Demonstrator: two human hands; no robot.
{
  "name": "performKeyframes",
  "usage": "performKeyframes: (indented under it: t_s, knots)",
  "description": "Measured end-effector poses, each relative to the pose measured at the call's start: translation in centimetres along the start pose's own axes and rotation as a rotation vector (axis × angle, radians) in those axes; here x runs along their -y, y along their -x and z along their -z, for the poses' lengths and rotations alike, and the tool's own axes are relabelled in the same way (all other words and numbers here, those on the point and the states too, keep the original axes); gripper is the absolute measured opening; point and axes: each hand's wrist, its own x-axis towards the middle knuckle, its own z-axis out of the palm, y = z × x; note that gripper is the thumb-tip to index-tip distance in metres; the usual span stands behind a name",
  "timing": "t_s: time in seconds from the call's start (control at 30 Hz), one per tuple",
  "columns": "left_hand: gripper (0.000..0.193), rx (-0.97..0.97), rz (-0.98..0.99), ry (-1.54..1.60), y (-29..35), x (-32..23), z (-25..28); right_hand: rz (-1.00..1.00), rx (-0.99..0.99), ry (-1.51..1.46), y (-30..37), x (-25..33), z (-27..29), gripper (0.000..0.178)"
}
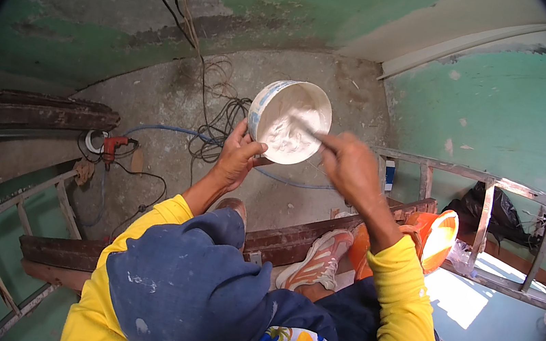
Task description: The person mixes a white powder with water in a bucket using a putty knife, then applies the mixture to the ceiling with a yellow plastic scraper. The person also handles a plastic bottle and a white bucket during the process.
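Note:
A white plastic bucket with blue print on its side is tilted in front of me, its mouth facing me. White paste lies thick and lumpy inside it. My left hand grips the bucket's lower left side, thumb near the rim. Over the right rim, my right hand is closed round a grey flat tool that looks like a putty knife. Its far end reaches into the paste and is smeared by motion, as is the hand in part.
Below me, wooden planks cross over the floor, with my shoe on them. An orange helmet sits at right beside a ladder. Beyond lie tangled cables; a red power drill rests at left.

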Motion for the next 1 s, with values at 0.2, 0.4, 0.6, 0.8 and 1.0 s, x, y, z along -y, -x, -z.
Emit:
performKeyframes:
  t_s: [0.2,0.4,0.6,0.8,1.0]
  knots:
    - [0.084,-0.006,0.014,0.03,0.1,0.0,-0.3,-0.097,0.195,0.045,-0.4,-0.9,-0.3,0.029]
    - [0.084,0.003,0.028,0.075,0.3,0.5,0.2,0.044,0.139,-0.309,0.4,1.8,-0.5,0.032]
    - [0.087,0.03,0.026,0.065,0.2,0.5,0.3,-0.008,0.072,-0.161,-0.2,-0.2,1.0,0.034]
    - [0.085,0.038,0.009,0.048,-0.4,0.1,-0.2,0.004,0.091,-0.117,-0.4,0.4,0.4,0.033]
    - [0.086,0.07,0.032,0.04,-0.3,0.2,-0.1,-0.012,0.153,-0.317,-0.8,2.2,-0.8,0.031]
